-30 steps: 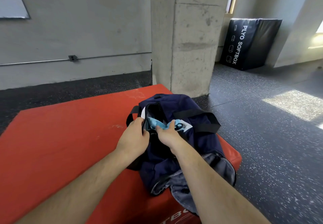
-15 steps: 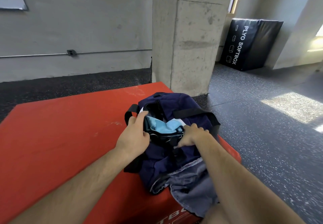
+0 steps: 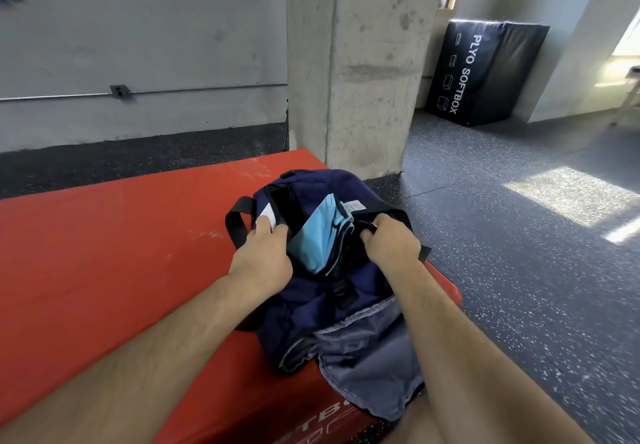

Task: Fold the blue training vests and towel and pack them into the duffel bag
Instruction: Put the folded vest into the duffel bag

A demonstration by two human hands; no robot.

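Bright right-side daylight — warped edges

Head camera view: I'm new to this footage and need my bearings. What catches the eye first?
A navy duffel bag sits at the right end of a big red mat, mid-frame. The left hand and right hand grip the sides of its mouth, with light blue fabric showing inside. A black plyo softbox stands by the wall at far right.
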